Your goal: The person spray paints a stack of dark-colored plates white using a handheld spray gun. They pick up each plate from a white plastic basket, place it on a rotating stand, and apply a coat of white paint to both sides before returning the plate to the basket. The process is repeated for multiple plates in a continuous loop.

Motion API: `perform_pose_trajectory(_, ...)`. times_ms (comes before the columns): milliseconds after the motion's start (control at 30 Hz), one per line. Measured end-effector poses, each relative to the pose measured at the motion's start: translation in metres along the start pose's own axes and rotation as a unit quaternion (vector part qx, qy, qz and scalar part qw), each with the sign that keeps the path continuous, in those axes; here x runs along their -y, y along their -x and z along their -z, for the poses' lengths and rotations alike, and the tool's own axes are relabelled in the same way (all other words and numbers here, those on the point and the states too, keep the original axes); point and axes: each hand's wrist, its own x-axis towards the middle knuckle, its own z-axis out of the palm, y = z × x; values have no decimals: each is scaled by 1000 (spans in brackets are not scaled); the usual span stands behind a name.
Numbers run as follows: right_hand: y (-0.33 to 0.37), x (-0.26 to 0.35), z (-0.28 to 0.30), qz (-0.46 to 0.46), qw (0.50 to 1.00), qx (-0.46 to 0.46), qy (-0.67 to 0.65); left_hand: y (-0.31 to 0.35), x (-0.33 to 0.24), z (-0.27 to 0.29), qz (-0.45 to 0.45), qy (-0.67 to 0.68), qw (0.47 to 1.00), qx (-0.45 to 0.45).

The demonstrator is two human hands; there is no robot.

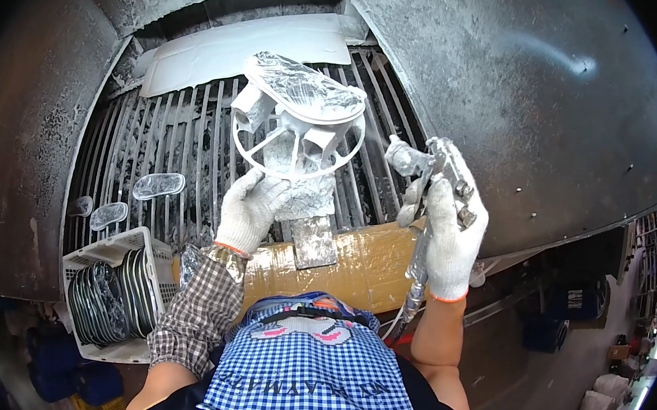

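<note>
My left hand [252,207], in a white knitted glove, is at the near rim of a white-coated round turntable [251,157], its fingers curled against it. On top of the turntable, raised on white-coated supports, lies an oval piece [308,92] with a pale rim and crinkled clear film over its face. Below the wheel stands a lumpy coated post [306,195] on a flat metal strip [314,243]. To the right, my right hand [452,233], also gloved, grips a spray gun [431,171] whose nozzle end points left toward the turntable. A hose runs down from the gun's handle.
Dusty metal bars [197,129] form the booth floor, between metal side walls [528,106]. Several film-covered oval pieces [159,186] lie at left. A white plastic crate [158,264] holds a stack of ovals. A brown wrapped ledge [370,264] runs along the front.
</note>
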Motion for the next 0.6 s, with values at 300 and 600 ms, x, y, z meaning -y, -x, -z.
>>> perform_pose_trajectory(300,8,2,3,-10,1000,16,-11,-4,-26,10,-40,0,999,-4)
perform_pose_trajectory(600,12,-4,-1,-28,997,58,-32,-8,-35,20,-64,3,998,-22)
